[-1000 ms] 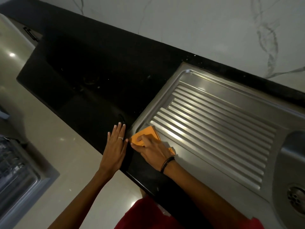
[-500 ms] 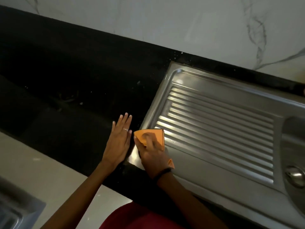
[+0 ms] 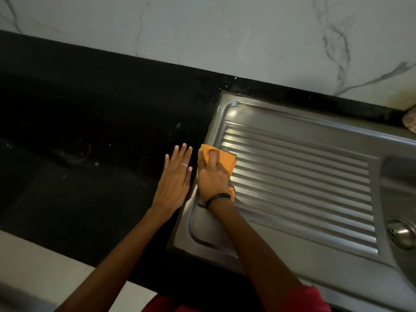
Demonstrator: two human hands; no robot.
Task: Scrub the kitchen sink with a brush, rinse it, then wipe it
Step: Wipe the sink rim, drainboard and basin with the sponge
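Observation:
A stainless steel sink [image 3: 304,181] with a ribbed drainboard is set in a black counter [image 3: 90,154]. Its basin [image 3: 398,176] and drain [image 3: 401,233] show at the right edge. My right hand [image 3: 211,176] grips an orange cloth [image 3: 226,159] and presses it on the drainboard's left rim, where the ribs begin. A corner of the cloth sticks out by my wrist. My left hand [image 3: 174,179] lies flat on the black counter just left of the sink, fingers straight, holding nothing. No brush is in view.
A white marbled wall [image 3: 225,37] runs behind the counter. A small pale object [image 3: 409,122] sits at the far right edge by the wall. The counter's front edge and a light floor [image 3: 45,266] are at the lower left.
My right hand has slid the cloth away from me along the drainboard's left rim. My left hand stays flat on the counter. The view has shifted right, toward the sink.

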